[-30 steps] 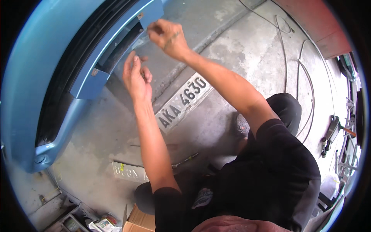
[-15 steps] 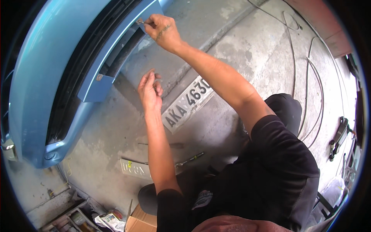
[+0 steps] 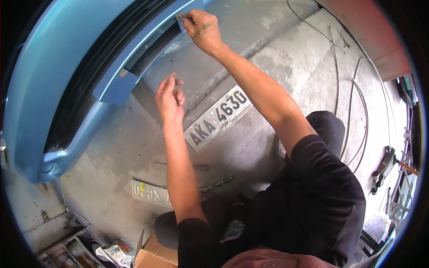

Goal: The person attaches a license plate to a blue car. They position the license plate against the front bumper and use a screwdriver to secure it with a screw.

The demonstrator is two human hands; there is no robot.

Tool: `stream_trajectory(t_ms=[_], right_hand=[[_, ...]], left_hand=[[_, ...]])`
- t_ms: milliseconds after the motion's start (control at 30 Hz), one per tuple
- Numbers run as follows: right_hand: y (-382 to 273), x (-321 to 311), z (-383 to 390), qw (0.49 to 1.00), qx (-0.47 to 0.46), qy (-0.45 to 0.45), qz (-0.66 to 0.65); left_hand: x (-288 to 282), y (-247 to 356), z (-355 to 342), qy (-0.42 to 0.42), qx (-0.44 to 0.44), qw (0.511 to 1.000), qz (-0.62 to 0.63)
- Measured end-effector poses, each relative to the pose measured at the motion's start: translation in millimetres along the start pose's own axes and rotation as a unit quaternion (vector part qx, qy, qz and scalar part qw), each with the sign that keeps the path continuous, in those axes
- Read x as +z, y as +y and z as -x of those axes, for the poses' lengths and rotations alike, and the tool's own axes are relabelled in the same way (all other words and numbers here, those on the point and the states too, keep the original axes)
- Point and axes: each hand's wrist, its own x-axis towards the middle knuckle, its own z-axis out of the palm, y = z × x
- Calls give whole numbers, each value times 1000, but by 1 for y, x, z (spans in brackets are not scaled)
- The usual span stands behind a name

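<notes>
Two hands work apart: our right hand [image 3: 203,29] pinches narrowly at the far clip [image 3: 178,17] on the bumper [image 3: 76,49]; whether it grips something small, we cannot tell. Our left hand [image 3: 170,100] hangs loosely curled, seemingly empty. We seem to adjust the clip; next move calls for steady fingertips.

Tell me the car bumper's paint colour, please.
The car bumper is light metallic blue; the head view shows it best.

Right fingers [image 3: 189,21] pinched, left fingers [image 3: 168,86] loosely half-curled
</notes>
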Motion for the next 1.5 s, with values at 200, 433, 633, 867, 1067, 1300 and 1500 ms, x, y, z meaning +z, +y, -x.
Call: stream_trajectory(t_ms=[200, 433, 633, 867, 1067, 1300, 1500], right_hand=[[-7, 1, 1, 998, 41, -1, -43], [-5, 2, 1, 996, 80, -15, -34], [-8, -3, -7, 978, 185, -85, -46], [-19, -10, -9, 986, 80, -118, 82], [-7, -6, -17, 973, 148, -178, 5], [-12, -16, -19, 971, 116, -178, 108], [-15, -12, -22, 972, 64, -191, 123]], left_hand=[[-2, 5, 1, -2, 7, 1000, 14], [-4, 7, -3, 4, 16, 1000, 25], [-5, 4, -4, 19, -1, 998, 54], [-11, 0, -7, 25, -25, 997, 62], [-23, -6, -14, 68, -52, 993, 87], [-50, -32, -31, 88, -112, 979, 148], [-59, -39, -28, 106, -98, 976, 165]])
